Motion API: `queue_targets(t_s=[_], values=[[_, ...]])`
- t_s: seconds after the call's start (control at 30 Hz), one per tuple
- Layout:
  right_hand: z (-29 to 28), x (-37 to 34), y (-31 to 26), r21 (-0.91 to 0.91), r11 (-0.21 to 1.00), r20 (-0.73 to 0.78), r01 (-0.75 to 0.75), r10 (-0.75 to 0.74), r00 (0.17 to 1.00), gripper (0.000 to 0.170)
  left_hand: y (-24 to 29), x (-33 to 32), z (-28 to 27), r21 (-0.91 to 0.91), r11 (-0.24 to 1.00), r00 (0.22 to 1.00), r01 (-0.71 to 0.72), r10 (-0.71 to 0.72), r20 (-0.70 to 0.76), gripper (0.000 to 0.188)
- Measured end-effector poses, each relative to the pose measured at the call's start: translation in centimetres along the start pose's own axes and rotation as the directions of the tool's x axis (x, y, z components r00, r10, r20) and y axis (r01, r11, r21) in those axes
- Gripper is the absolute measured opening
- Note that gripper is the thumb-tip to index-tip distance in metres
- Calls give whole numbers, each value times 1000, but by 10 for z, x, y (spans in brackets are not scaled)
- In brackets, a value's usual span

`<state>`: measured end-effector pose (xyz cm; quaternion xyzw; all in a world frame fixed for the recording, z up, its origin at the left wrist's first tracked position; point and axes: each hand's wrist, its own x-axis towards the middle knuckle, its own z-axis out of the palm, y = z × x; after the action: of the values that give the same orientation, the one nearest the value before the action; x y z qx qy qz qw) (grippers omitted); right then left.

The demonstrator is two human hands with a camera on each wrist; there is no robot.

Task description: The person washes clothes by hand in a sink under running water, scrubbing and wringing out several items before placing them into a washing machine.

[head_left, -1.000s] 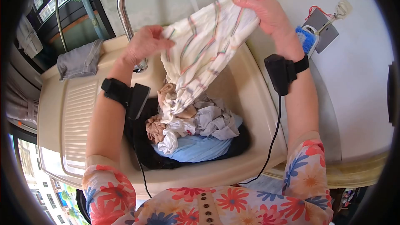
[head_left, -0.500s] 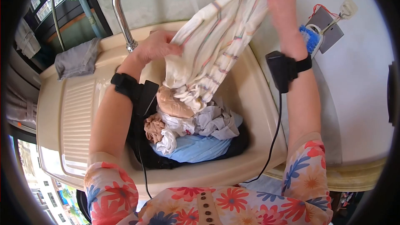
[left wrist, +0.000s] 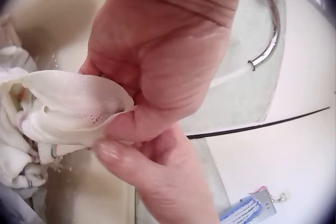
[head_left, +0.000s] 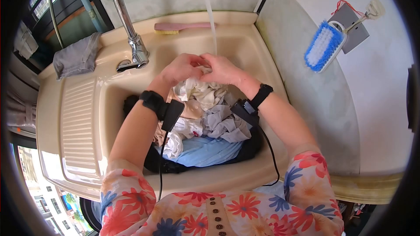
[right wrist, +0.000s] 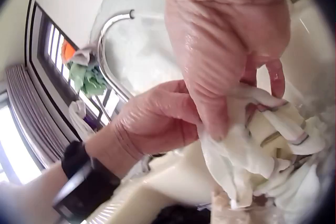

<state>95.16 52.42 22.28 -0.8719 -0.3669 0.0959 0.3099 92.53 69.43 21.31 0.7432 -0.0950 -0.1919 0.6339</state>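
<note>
Both hands meet over the sink (head_left: 273, 83), holding a wet, cream striped cloth (head_left: 201, 91) by its edge. My left hand (head_left: 180, 69) pinches the edge between thumb and fingers. Right beside it, my right hand (head_left: 223, 71) grips the same edge with its thumb on top. In the left wrist view the cloth's edge (left wrist: 68, 103) curves open like a loop, with small holes near the fingers. The rest of the cloth hangs bunched onto a laundry pile, with a grey cloth (head_left: 225, 124), a light blue cloth (head_left: 205, 150) and black fabric (head_left: 164, 165).
Water (head_left: 208, 13) runs from the chrome tap (head_left: 118, 0) just behind the hands. A pink-handled brush (head_left: 192, 26) lies on the back ledge. Another grey cloth (head_left: 78, 57) lies at the sink's left back corner. On the right wall hangs a blue and white scrub brush (head_left: 323, 46).
The right hand has come down and left from high up, and the left hand has moved slightly right, so both are now together. The cloth, earlier stretched out, is gathered low.
</note>
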Motion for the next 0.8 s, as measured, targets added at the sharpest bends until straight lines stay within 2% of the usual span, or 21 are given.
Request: queue_targets(t_s=[0.03,0.07,0.1,0.13,0.17,0.2,0.23,0.27,0.3,0.33,0.37,0.43,0.5,0.53,0.57,0.6,0.63,0.7,0.77,0.8], values=[[-1,-2,0,1,1000,-1,-1,1,1000,47,-10,-2,0,-74,996,996,39,-45,-81,39],[-5,-4,0,-41,995,32,-88,90,995,41,-26,-1,2,-75,996,996,38,-44,-81,39],[-9,-5,0,-89,981,64,-169,175,982,36,-48,1,6,135,990,995,29,-15,-101,39],[-13,-4,2,-95,982,69,-163,170,983,36,-54,-3,10,337,941,993,25,17,-119,40],[-19,-2,5,147,966,33,-213,211,977,31,-59,-6,14,334,942,992,25,19,-126,40],[-24,-1,8,383,891,9,-244,261,965,27,-58,-10,23,471,878,981,85,10,-195,40],[-36,-1,-1,424,886,-53,-189,233,971,25,-57,-11,27,592,792,966,150,11,-259,40],[-52,-3,-9,461,877,-118,-134,210,971,24,-66,-4,27,600,782,940,168,56,-336,48],[-66,-5,-14,468,879,-181,-97,202,963,23,-61,-1,23,598,785,941,164,57,-333,48],[-79,-7,-17,472,880,-243,-58,193,951,23,-48,3,17,530,827,910,187,58,-411,45],[-93,-9,-15,471,880,-244,-61,196,950,23,-36,8,9,457,865,872,206,50,-487,43],[-117,-13,-11,412,911,-417,-27,215,883,22,-14,17,-19,349,934,839,76,129,-529,34],[-132,-19,-17,413,910,-421,-28,218,881,25,23,15,-41,372,924,847,-88,266,-460,31],[-137,-22,-18,411,911,-420,-28,216,882,29,42,8,-39,376,922,850,-89,267,-454,31],[-132,-22,-18,412,911,-424,-28,219,879,29,62,2,-34,229,968,874,-99,195,-446,27],[-121,-21,-17,432,902,-404,1,193,894,40,73,0,-27,75,992,896,-101,124,-427,23],[-108,-19,-16,451,892,-383,30,163,909,51,73,1,-16,78,991,896,-105,128,-425,23],[-70,-20,-10,572,815,-166,-90,222,961,69,64,2,12,-256,965,938,-55,-38,-345,28],[-24,-22,-5,516,826,-103,-227,323,941,72,36,6,29,-354,935,975,7,-86,-207,38],[-10,-25,7,502,823,-1,-267,310,951,66,18,6,33,-266,962,989,66,-99,-110,40]])
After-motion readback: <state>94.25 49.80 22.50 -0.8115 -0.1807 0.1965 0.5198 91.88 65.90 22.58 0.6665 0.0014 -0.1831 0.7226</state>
